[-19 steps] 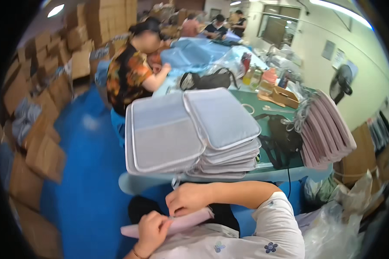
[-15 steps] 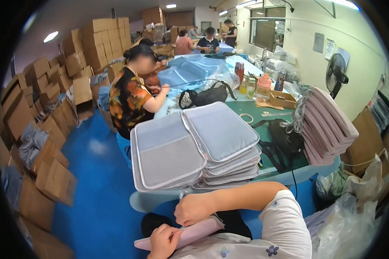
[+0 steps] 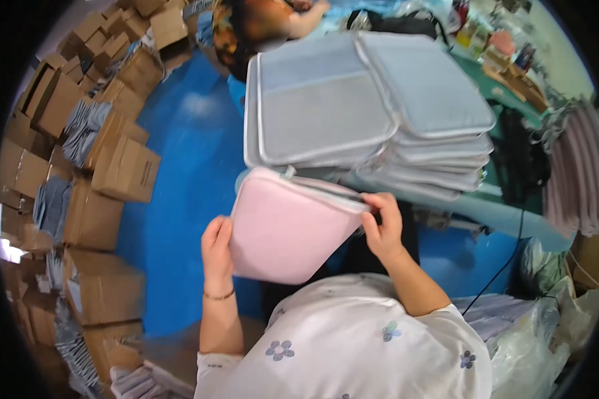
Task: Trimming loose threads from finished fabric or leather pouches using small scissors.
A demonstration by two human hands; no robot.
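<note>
In front of my body I hold a pink zip pouch (image 3: 289, 233) with rounded corners, tilted so that its broad flat side shows. My left hand (image 3: 217, 249) grips its left edge, thumb and fingers closed on it. My right hand (image 3: 383, 226) pinches its upper right corner, where a dark gap runs beside the pale zipped edge. Just beyond the pouch, grey mesh-topped zip pouches with white piping lie in a left stack (image 3: 319, 106) and a right stack (image 3: 426, 86) at the table's near edge.
Pink padded pieces (image 3: 576, 166) stand piled at the table's right, beside a black bag (image 3: 519, 156). A dark cable (image 3: 496, 292) hangs down. Cardboard boxes (image 3: 100, 206) line the left floor. A co-worker (image 3: 253, 26) sits beyond the stacks. Clear plastic bags (image 3: 532, 342) lie at lower right.
The pouch has been raised from my lap and turned its broad side up. My hands have moved apart to its left and right edges. My view has tipped downward.
</note>
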